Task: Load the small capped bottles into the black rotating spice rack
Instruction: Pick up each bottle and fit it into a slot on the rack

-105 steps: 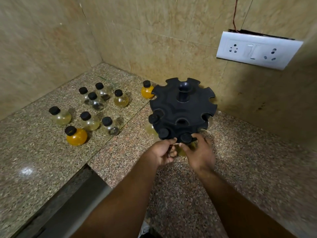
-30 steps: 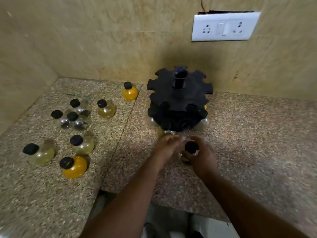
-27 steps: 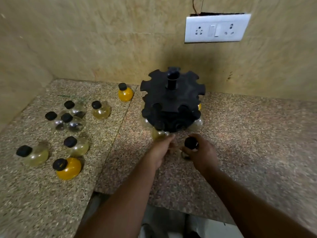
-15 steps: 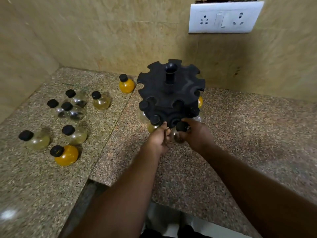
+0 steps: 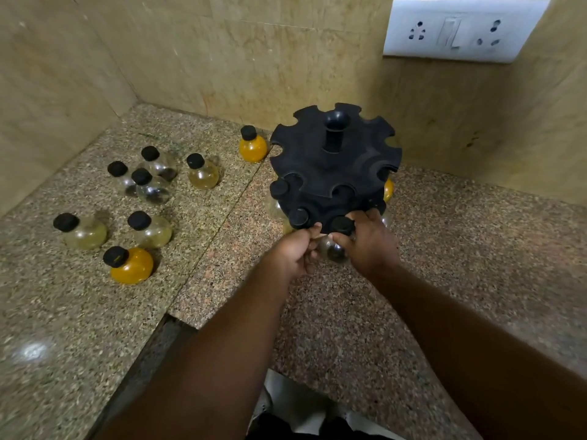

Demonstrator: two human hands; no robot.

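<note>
The black rotating spice rack (image 5: 333, 166) stands on the granite counter near the back wall, with empty notches in its top tier and several capped bottles in its lower tier. My right hand (image 5: 370, 246) is shut on a clear round bottle (image 5: 333, 250) with a black cap, held at the front edge of the lower tier. My left hand (image 5: 293, 254) touches the rack's front rim beside that bottle, fingers curled. Several loose bottles sit to the left, among them an orange one (image 5: 131, 265) and a pale yellow one (image 5: 203, 174).
Another orange bottle (image 5: 252, 147) stands by the back wall, left of the rack. A white socket plate (image 5: 460, 28) is on the wall above. The counter (image 5: 476, 249) has a step and gap (image 5: 152, 354) at the lower left.
My right hand has lifted the clear bottle from the counter up to the rack's lower front notch. My left hand rose with it to the rack's rim.
</note>
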